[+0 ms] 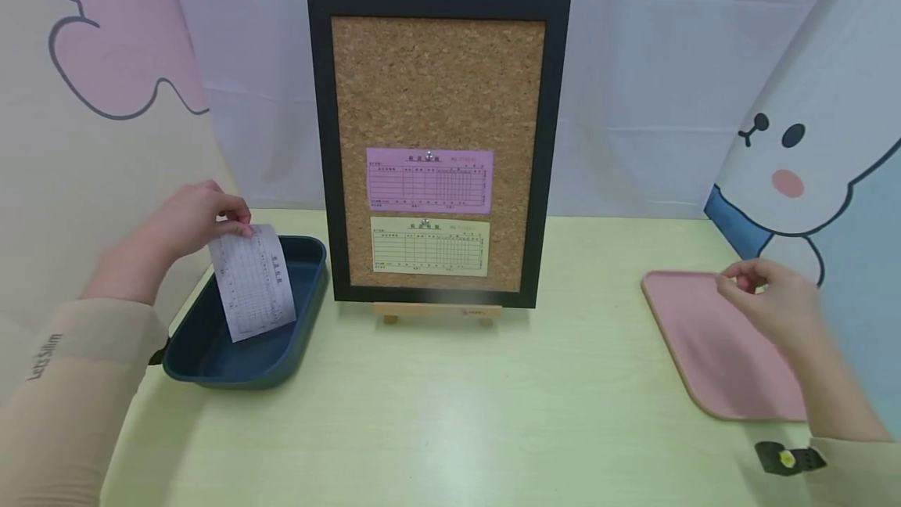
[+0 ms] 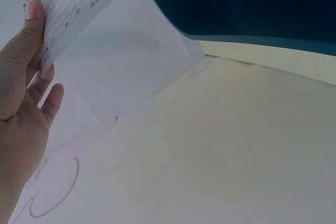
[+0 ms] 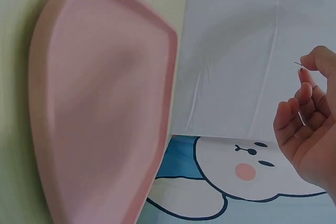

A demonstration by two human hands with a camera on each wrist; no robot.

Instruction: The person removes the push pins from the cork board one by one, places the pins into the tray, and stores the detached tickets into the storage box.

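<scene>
Left hand (image 1: 190,221) pinches slip (image 1: 252,288); right hand (image 1: 777,303) pinches pin (image 3: 297,63), right-wrist view only.

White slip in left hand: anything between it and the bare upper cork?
Head view: rim of the blue tray, then left side of the black frame. Can't tell whether the white slip clears the rim; nothing else visible.
</scene>
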